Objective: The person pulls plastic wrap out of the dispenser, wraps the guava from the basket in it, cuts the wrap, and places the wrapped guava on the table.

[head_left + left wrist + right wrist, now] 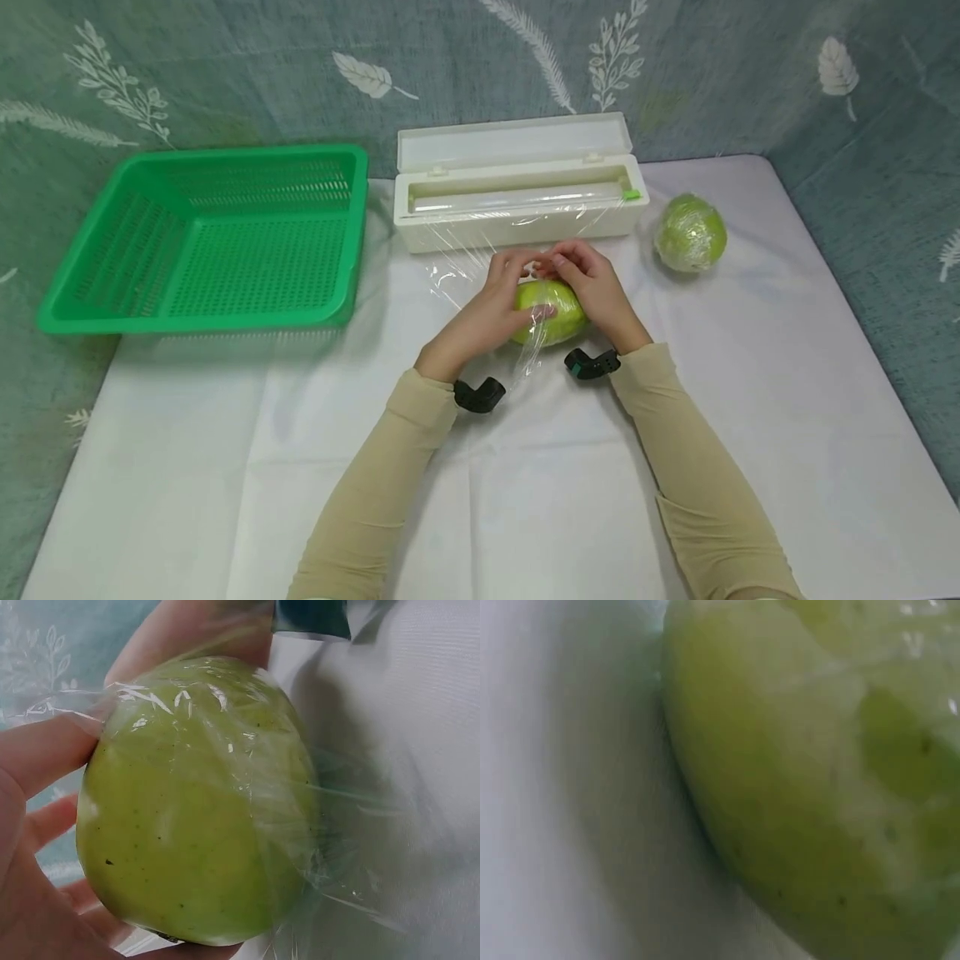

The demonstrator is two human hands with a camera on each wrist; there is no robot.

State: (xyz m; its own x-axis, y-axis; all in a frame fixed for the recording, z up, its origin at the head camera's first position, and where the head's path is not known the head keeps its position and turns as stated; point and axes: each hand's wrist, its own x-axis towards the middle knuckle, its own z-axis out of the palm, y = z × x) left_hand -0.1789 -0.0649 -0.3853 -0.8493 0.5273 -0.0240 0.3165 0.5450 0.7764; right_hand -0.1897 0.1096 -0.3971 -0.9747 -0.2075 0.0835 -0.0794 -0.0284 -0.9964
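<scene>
A smooth green fruit, speckled with small dark dots, rests on the white cloth with clear cling film over it. My left hand holds it, thumb across the near side and fingers round the far side. Close against those fingers, my right hand pinches the film at the fruit's far edge. The left wrist view has the fruit large, film creased over its top and trailing to the right. Only the fruit and cloth appear in the right wrist view; no fingers show there.
Behind the hands stands a white cling film box, lid raised, with a roll inside and film stretching from it. A green plastic basket is at the left. One film-wrapped green fruit sits right of the box.
</scene>
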